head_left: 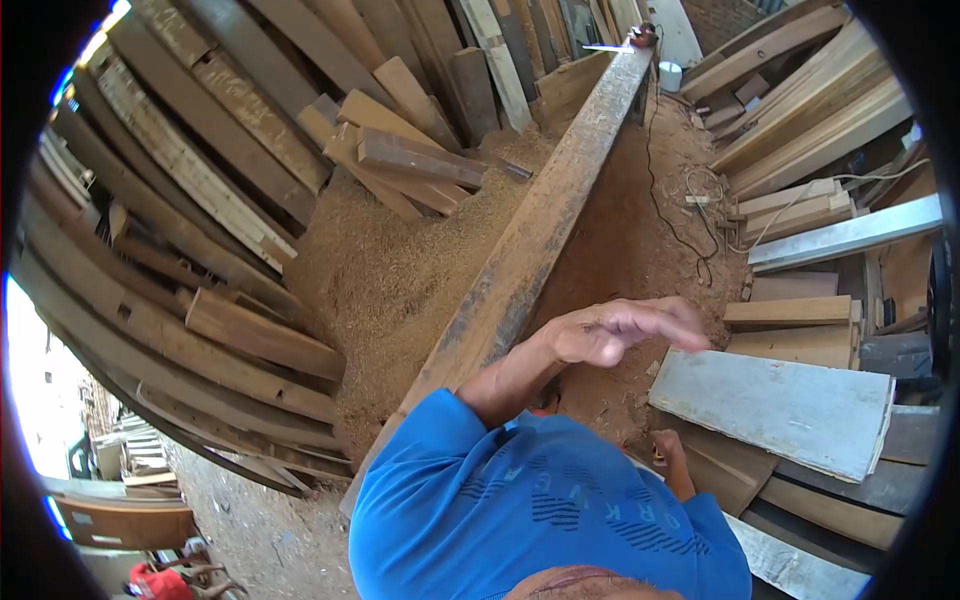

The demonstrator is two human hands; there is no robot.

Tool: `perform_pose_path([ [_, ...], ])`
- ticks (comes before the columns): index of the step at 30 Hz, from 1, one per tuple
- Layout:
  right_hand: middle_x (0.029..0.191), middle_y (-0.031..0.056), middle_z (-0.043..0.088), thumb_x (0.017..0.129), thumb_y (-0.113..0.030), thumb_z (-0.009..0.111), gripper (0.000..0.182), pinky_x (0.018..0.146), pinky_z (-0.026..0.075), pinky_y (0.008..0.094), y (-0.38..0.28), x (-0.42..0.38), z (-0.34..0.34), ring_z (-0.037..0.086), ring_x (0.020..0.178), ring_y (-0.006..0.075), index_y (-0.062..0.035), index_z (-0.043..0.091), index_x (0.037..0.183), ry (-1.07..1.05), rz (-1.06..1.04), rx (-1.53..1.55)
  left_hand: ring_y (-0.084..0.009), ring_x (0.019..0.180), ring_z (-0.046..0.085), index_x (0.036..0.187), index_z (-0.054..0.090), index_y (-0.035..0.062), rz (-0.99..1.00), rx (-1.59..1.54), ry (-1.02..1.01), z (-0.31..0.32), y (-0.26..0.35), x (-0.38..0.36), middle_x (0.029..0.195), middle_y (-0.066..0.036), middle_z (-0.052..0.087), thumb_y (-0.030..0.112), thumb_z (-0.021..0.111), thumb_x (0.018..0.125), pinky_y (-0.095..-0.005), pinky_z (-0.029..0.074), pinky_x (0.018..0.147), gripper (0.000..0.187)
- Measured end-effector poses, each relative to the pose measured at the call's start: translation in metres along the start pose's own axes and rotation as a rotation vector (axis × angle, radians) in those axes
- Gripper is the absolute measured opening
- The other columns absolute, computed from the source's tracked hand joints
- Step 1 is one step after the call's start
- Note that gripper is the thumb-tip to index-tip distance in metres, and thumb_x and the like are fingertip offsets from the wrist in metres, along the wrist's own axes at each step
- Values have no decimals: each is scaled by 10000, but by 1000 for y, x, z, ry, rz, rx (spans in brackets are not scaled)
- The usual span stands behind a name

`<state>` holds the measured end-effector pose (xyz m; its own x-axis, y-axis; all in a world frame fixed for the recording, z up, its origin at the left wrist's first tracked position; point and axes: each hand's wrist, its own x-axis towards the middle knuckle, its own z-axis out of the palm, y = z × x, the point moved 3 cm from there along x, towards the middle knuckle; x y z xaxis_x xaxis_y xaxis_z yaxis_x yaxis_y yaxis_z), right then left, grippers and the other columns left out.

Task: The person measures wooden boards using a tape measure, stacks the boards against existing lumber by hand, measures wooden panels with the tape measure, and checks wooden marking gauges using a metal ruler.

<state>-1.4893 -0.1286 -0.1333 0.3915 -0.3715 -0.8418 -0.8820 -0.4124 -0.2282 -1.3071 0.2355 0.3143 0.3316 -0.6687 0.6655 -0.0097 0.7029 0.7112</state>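
Observation:
My left hand (625, 332) is raised in front of my chest, fingers stretched out, with nothing in it. It hovers between the long wooden beam (545, 215) and a stack topped by a pale, whitish board (780, 405). Lower down, by my right side, my right hand (672, 447) is closed around a small yellow-and-black object (659, 457); it is too small to tell its kind. The beam runs from beside my body to the far end, where a dark red power tool (643, 36) rests on it.
Sawdust (390, 270) is heaped left of the beam, with loose wood offcuts (410, 160) on it. Long planks (240, 130) lean at the left. Stacked timber (800, 100) lines the right. A black cable (655, 180) crosses the floor. A person in red (160, 582) is at bottom left.

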Motion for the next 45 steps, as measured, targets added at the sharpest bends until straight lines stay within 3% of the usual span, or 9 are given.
perform_pose_path([
  [7,722,118,673,808,-350,618,328,554,493,426,-61,29,19,614,621,246,-33,687,762,-98,-60,-8,-512,1231,417,1361,537,-30,678,-129,-308,-2,96,130,1399,-431,330,787,347,878,-561,325,992,968],
  [15,730,130,674,806,-347,619,330,564,502,434,-160,107,-14,625,640,252,-26,695,793,-105,-149,62,-479,1260,424,1326,557,16,560,-282,-318,-100,29,185,1430,-416,312,738,361,911,-522,325,1028,856],
  [23,738,142,675,803,-344,620,335,574,512,442,-212,255,-112,637,660,259,-20,702,824,-201,-247,25,-447,1288,431,1290,578,61,184,-167,-152,-274,-105,241,1460,-402,294,689,375,944,-482,324,1065,745],
  [27,748,168,659,811,-330,626,379,583,527,446,-303,296,-208,650,671,279,16,684,955,-168,-563,-261,-225,1206,521,1370,492,65,-387,-31,625,-422,-228,173,1430,-192,482,565,483,951,-385,381,1023,652],
  [31,757,149,694,807,-353,677,377,536,491,423,-362,317,-280,653,641,267,-26,701,991,11,-183,111,-109,811,527,1073,617,120,-1032,306,1168,-504,-340,2,974,13,605,487,508,977,-282,434,682,395],
  [33,919,175,681,821,-384,657,471,659,524,427,-393,346,-300,660,780,278,-15,658,1113,114,-303,122,-81,705,467,947,589,146,-1149,121,1079,-509,-376,-60,835,45,527,458,527,974,-268,384,581,319],
  [35,1056,198,674,827,-411,642,529,797,548,429,-445,340,-315,668,932,300,-23,630,1186,156,-390,86,-186,822,624,1174,609,79,-1334,453,734,-529,-426,-104,946,-47,666,425,538,961,-309,493,764,412],
  [38,1086,193,682,809,-423,659,530,820,519,406,-555,292,-341,658,985,301,-56,642,1191,-45,-338,252,-109,721,494,1135,612,98,-1156,601,864,-531,-444,-20,882,-3,572,473,567,954,-277,454,674,419],
  [45,1168,204,632,863,-380,650,620,837,535,401,-761,306,-371,666,929,292,9,520,1329,-219,-1052,154,-264,1051,596,1359,507,177,-992,-630,1058,-658,-474,220,1193,-98,605,591,502,929,-445,509,878,597],
])
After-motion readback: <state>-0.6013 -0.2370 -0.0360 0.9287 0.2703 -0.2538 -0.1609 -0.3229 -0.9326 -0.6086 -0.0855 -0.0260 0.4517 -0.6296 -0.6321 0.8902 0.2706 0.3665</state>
